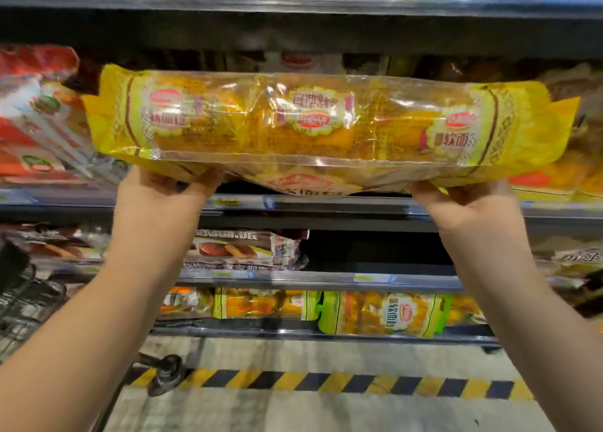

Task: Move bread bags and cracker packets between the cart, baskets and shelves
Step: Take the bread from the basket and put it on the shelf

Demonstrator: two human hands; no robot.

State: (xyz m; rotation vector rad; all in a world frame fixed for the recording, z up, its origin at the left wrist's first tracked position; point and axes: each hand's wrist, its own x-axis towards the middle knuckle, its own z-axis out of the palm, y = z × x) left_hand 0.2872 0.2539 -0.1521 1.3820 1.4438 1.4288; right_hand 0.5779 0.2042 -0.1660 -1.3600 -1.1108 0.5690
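Both hands hold a long yellow bread bag (313, 121) from below, the left hand (166, 190) under its left end and the right hand (470, 203) under its right end. The thumbs are at the front edge and the fingers are hidden beneath. The bag lies level in front of a stocked shelf (326, 203). Low on the left stands a black wire cart (29, 301), with striped tape (326, 382) on the floor. Lower shelves beyond hold green-ended bags (381, 314).
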